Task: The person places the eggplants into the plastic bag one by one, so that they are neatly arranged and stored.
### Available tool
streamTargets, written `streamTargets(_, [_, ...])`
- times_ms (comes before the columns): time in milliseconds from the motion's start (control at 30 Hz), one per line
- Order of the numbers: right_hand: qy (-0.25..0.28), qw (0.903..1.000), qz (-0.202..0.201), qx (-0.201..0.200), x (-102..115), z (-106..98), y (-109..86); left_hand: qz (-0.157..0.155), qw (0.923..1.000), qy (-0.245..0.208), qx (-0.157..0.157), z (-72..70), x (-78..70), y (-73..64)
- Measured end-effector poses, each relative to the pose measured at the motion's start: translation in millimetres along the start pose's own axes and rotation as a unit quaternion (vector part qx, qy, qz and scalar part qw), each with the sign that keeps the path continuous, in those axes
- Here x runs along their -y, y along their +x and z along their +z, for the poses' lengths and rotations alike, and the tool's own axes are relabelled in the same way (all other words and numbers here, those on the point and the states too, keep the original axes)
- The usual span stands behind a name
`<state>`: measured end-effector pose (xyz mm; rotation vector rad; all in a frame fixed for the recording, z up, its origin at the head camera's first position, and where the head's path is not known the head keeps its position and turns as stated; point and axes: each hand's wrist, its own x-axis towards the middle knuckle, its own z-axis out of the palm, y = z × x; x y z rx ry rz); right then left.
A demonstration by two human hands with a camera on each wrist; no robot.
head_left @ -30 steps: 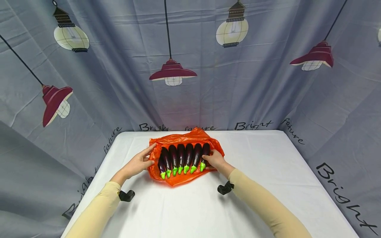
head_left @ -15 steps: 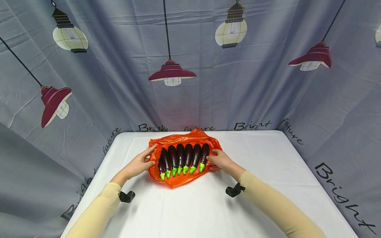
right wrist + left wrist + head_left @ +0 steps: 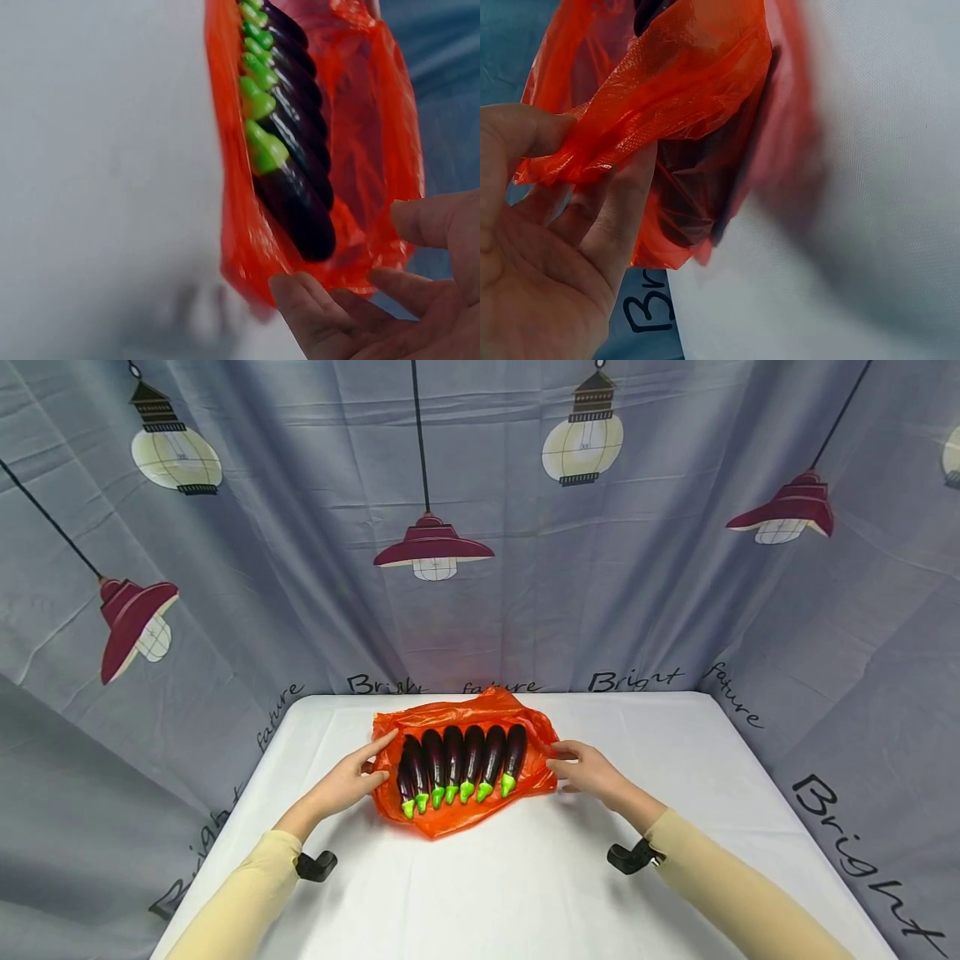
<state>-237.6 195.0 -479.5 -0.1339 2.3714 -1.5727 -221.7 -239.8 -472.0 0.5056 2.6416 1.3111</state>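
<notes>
Several glossy dark purple eggplants (image 3: 472, 756) with bright green stem ends lie side by side in a row in an orange plastic bag (image 3: 442, 822) spread on the white table. My left hand (image 3: 348, 785) holds the bag's left edge. In the left wrist view the thumb (image 3: 544, 131) lies on one side of the plastic and the fingers on the other. My right hand (image 3: 592, 772) is at the bag's right end, fingers spread and holding no eggplant. In the right wrist view its fingertips (image 3: 289, 289) meet or nearly meet the plastic; contact is unclear.
White cloth covers the table (image 3: 480, 902). Grey-blue curtains (image 3: 480, 610) printed with lamps and lettering hang behind and at both sides. Black wrist cameras (image 3: 317, 866) sit below each wrist.
My right hand has let go of the rightmost eggplant and moved right, out to the bag's edge. My left hand stays at the bag's left edge.
</notes>
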Motion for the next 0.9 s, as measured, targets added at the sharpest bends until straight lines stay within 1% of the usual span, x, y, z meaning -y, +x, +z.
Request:
streamTargets(167, [-0.035, 0.9992, -0.013, -0.009, -4.2, -17.6, -12.8, 0.012, 0.9999, 0.007, -0.002, 0.0, -0.1, -4.4])
streamTargets(333, [-0.055, 0.9982, -0.019, -0.018, -9.8, -36.6, -27.5, 0.008, 1.0, 0.0, -0.001, 0.6, -1.4, -8.6])
streamTargets(533, [-0.048, 0.9983, -0.022, -0.027, -21.7, -62.0, -45.9, 0.002, 0.9999, -0.012, 0.008, 0.4, -2.1, -15.3])
streamTargets(667, [-0.042, 0.9983, -0.02, -0.034, -30.6, -75.2, -57.4, -0.006, 0.9996, -0.024, 0.014, -2.4, -1.9, -21.4])
streamTargets(900, [-0.06, 0.9966, -0.01, -0.056, -45.7, -93.8, -70.8, -0.018, 0.9989, -0.04, 0.017, -10.1, -0.2, -33.1])
